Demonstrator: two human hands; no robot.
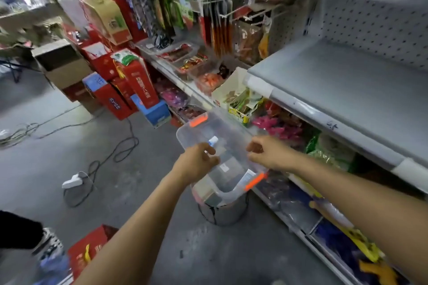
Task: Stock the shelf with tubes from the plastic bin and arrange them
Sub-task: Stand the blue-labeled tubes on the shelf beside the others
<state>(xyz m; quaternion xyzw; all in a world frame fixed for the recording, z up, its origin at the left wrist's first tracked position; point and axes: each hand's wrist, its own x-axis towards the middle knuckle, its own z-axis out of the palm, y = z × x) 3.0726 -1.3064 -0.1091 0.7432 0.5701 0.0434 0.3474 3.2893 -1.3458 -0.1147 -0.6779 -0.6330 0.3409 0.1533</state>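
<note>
**Bin gripped in both hands, tubes not yet on shelf**

Shelf (335, 81), grey, fills right of frame; no tubes on it in view. Clear plastic bin (185, 136) with orange latches (198, 121) sits centre frame, below and left of the shelf's front edge, tilted, above a grey pail (227, 213). Cannot tell if it rests on the pail or is lifted off it. Left hand (199, 164) has fingers curled over the bin's left rim, holding it. Right hand (266, 150) pinches the right rim. One tube (213, 140) with a white cap lies inside by the left hand; a second tube (246, 177) lies at the near end by the lower latch.

Risks, judged: the tilt could slide loose tubes to the low end and spill them. Thin rim grips could slip when the bin goes up. The bin may clip the shelf edge. Cables (125, 146) on the floor, centre left, are a trip hazard if the person steps back.
</note>
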